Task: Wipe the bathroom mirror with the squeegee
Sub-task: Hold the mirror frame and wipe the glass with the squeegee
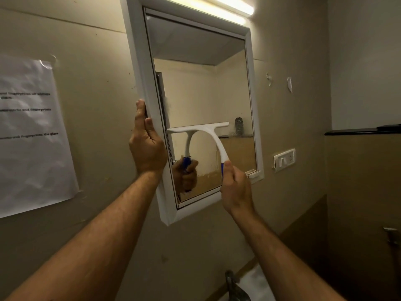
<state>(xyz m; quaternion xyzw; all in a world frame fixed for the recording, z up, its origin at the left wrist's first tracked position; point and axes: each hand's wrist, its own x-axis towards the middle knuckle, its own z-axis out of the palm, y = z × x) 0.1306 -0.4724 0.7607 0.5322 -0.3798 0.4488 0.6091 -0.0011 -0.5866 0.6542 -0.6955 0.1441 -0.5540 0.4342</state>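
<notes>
A white-framed mirror [201, 83] hangs on the beige wall, tilted in view. My left hand [147, 146] grips the frame's left edge about halfway down. A white squeegee [211, 135] with a blue grip lies with its blade flat across the lower glass, and my right hand [235, 187] is closed around its handle near the mirror's bottom right corner. The glass reflects the squeegee and that hand.
A lit tube lamp [219, 6] runs above the mirror. A printed paper sheet [32, 131] is taped to the wall at left. A white switch plate [284, 159] sits right of the mirror. A dark ledge [358, 131] juts out at right. A tap [235, 285] and basin edge show below.
</notes>
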